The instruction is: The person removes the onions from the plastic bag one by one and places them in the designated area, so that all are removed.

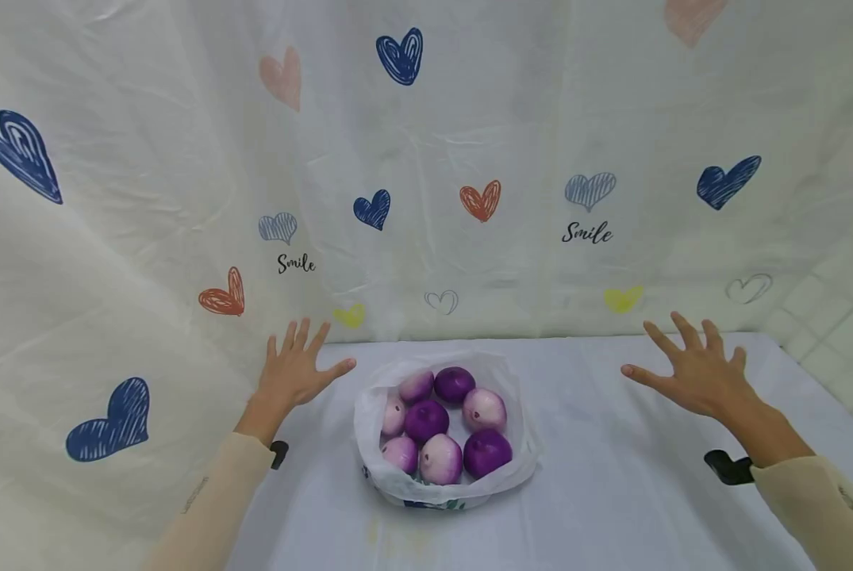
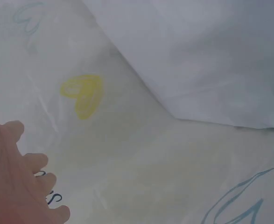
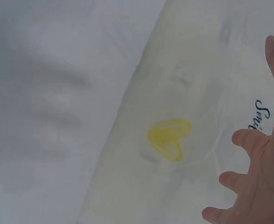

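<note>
While the cream sleeves point(image 1: 819, 507) lie nearest, each with a dark strap point(image 1: 728, 468) at the wrist, the left hand point(image 1: 293, 377) and the right hand point(image 1: 705, 379) stretch forward with fingers straight and fanned apart, holding nothing. Near the left hand, to its right, and well to the left of the right hand, a white bag point(image 1: 508, 478) sits on the white surface point(image 1: 612, 476) with its mouth folded wide (whether a bowl stiffens it beneath, I cannot tell). Inside it, between the two hands, are purple onions point(image 1: 488, 454), some deep in colour, others pale; eight show.

Each onion looks firm, moderately heavy and smooth enough to slip, so fingers curled round its widest part should serve better than a pinch at the tip. It may bruise if dropped. The bag looks thin, light and floppy; loaded like this, it would want support under both sides rather than a tug at the rim.

Past the fingertips of both hands hangs a sheet point(image 1: 512, 103) printed with hearts and "Smile"; to the right of the right hand, pale tiles point(image 1: 826, 317) show.
</note>
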Demonstrator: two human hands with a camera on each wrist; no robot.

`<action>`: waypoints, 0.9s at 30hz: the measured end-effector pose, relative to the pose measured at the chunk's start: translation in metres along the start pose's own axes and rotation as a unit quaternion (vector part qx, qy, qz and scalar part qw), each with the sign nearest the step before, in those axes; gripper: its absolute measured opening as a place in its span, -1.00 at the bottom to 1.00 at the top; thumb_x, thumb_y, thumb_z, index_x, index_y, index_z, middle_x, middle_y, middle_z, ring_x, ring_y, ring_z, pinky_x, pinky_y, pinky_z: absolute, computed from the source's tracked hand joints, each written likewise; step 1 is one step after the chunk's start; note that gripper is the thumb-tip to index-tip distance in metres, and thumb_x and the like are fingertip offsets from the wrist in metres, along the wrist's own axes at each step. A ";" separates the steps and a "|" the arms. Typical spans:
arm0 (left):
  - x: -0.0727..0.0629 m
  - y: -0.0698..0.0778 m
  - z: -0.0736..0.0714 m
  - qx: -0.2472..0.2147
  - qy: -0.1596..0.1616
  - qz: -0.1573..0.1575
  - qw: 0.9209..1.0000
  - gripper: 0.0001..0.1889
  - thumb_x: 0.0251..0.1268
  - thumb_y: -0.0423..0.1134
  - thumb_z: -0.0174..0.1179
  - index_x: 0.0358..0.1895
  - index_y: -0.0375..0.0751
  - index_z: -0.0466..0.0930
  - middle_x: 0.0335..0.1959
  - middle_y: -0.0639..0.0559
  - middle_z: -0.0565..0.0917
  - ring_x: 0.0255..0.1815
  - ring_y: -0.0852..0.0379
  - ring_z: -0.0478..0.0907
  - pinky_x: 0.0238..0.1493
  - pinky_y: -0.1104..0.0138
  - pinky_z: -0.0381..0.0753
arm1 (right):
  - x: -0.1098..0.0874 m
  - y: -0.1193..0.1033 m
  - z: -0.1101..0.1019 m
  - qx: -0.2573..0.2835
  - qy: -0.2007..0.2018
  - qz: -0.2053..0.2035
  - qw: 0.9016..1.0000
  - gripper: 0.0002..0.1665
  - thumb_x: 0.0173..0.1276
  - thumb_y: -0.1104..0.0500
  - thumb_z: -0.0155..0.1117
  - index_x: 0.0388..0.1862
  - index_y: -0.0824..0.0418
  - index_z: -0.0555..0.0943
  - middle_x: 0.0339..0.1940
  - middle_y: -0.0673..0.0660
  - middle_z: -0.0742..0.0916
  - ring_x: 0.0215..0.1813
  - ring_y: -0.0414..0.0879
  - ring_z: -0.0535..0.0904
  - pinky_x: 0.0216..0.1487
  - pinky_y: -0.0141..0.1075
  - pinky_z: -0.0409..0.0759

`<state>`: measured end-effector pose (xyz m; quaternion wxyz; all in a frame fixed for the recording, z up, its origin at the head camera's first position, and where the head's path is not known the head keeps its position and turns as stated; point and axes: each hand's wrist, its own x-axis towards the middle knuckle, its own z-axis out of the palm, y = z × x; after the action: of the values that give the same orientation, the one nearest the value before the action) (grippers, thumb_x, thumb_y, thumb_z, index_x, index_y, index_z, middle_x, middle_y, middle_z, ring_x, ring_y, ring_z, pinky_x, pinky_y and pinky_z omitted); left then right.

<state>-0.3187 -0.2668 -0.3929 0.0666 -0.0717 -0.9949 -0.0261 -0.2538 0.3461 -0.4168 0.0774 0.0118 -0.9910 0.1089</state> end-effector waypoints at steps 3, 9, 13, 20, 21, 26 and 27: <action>-0.006 0.001 0.004 -0.004 0.002 0.002 1.000 0.10 0.22 0.66 -0.18 0.68 0.04 -0.09 0.69 -0.29 -0.11 0.70 -0.34 -0.24 0.55 -0.35 -0.35 | -0.006 -0.004 0.003 -0.001 0.002 -0.006 1.000 0.29 0.27 -0.60 0.08 0.69 0.11 -0.06 0.64 0.50 -0.06 0.55 0.68 -0.30 0.20 0.73 -0.22; -0.019 0.004 0.012 -0.002 0.009 0.005 1.000 0.09 0.22 0.67 -0.18 0.68 0.08 -0.11 0.69 -0.26 -0.08 0.70 -0.32 -0.22 0.55 -0.35 -0.30 | -0.016 -0.012 0.010 -0.011 -0.002 -0.019 1.000 0.27 0.27 -0.60 0.08 0.69 0.10 -0.04 0.64 0.49 -0.05 0.54 0.68 -0.24 0.18 0.73 -0.17; -0.028 0.007 0.017 -0.016 0.011 0.008 1.000 0.08 0.23 0.66 -0.18 0.68 0.10 -0.10 0.70 -0.24 -0.09 0.71 -0.31 -0.25 0.54 -0.37 -0.30 | -0.022 -0.018 0.017 -0.016 -0.001 -0.025 1.000 0.27 0.27 -0.61 0.08 0.69 0.08 -0.03 0.65 0.47 -0.05 0.53 0.68 -0.18 0.19 0.72 -0.15; -0.039 0.017 0.027 -0.043 0.015 0.012 0.999 0.06 0.23 0.66 -0.17 0.68 0.14 -0.12 0.71 -0.21 -0.12 0.72 -0.26 -0.29 0.54 -0.37 -0.33 | -0.031 -0.029 0.031 -0.008 0.008 -0.038 0.999 0.22 0.28 -0.58 0.11 0.69 0.05 0.00 0.64 0.47 0.04 0.52 0.65 -0.12 0.18 0.71 -0.11; -0.040 0.019 0.029 -0.047 0.016 0.013 0.999 0.06 0.24 0.65 -0.16 0.68 0.13 -0.11 0.71 -0.20 -0.12 0.72 -0.26 -0.30 0.54 -0.37 -0.34 | -0.032 -0.032 0.033 -0.005 0.010 -0.041 0.999 0.22 0.29 -0.57 0.12 0.68 0.05 0.02 0.63 0.47 0.06 0.52 0.64 -0.09 0.18 0.71 -0.09; -0.046 0.024 0.039 -0.076 0.027 0.011 0.997 0.03 0.27 0.62 -0.13 0.68 0.14 -0.10 0.71 -0.17 -0.13 0.72 -0.25 -0.28 0.54 -0.36 -0.34 | -0.035 -0.054 0.039 0.031 0.017 -0.058 0.998 0.16 0.31 -0.51 0.18 0.67 0.07 0.09 0.61 0.46 0.13 0.50 0.63 -0.02 0.21 0.67 -0.05; -0.047 0.025 0.041 -0.083 0.030 0.010 0.996 0.03 0.27 0.62 -0.13 0.68 0.16 -0.10 0.71 -0.16 -0.12 0.72 -0.25 -0.27 0.54 -0.36 -0.32 | -0.035 -0.060 0.040 0.039 0.019 -0.063 0.997 0.14 0.31 -0.50 0.19 0.66 0.07 0.11 0.60 0.46 0.15 0.50 0.63 0.00 0.22 0.65 -0.04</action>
<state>-0.2746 -0.2456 -0.4389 0.0908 -0.0857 -0.9860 -0.1104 -0.2229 0.2791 -0.4480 0.1025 0.0749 -0.9815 0.1430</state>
